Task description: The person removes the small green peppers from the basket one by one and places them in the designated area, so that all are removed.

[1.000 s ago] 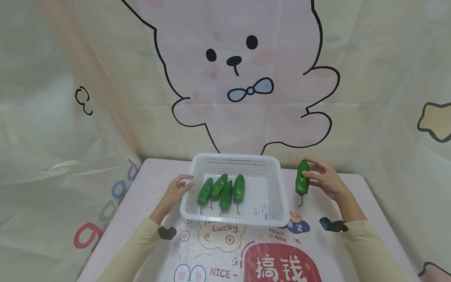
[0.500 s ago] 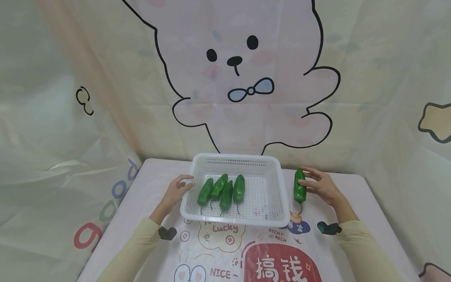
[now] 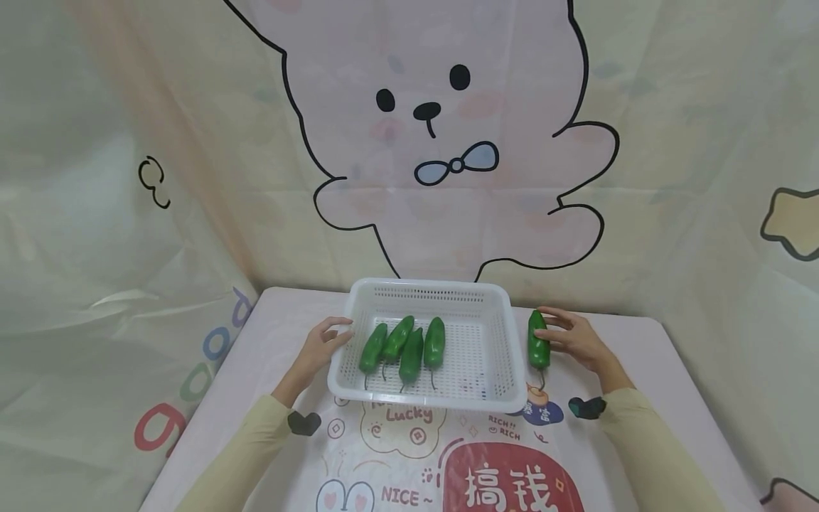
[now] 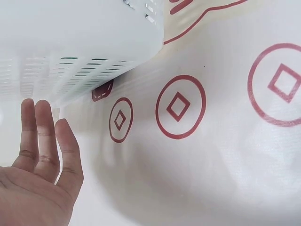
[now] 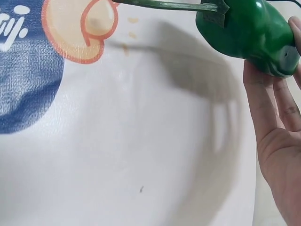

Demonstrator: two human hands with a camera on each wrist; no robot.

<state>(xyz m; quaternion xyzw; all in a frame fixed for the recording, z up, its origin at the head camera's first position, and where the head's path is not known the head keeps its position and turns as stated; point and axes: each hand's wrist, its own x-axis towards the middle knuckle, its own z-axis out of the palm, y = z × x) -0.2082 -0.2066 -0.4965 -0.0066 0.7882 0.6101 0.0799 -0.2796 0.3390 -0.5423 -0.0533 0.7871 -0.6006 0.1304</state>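
In the head view a white perforated plastic basket [image 3: 491, 341] stands on the table with several green peppers [image 3: 435, 343] lying in its left half, stems toward the near side. My left hand [image 3: 316, 352] rests its fingertips against the basket's left side; the left wrist view shows the fingers [image 4: 45, 136] fairly straight at the slotted wall. To the right of the basket, my right hand [image 3: 578, 343] pinches another green pepper [image 3: 539, 340] between thumb and fingers, its stem hanging down. The right wrist view shows that pepper [image 5: 249, 28] above the table, casting a shadow.
A white cloth [image 3: 358, 448] printed with red and blue drawings covers the table. A bear-patterned curtain [image 3: 448, 220] rises behind the table's back edge, and more printed sheets [image 3: 96, 299] hang at the sides. Dark wrist pieces show at both sleeves.
My right hand has lowered the pepper and carried it left, closer to the basket's right side. The left hand, the basket and the peppers inside stay where they were.
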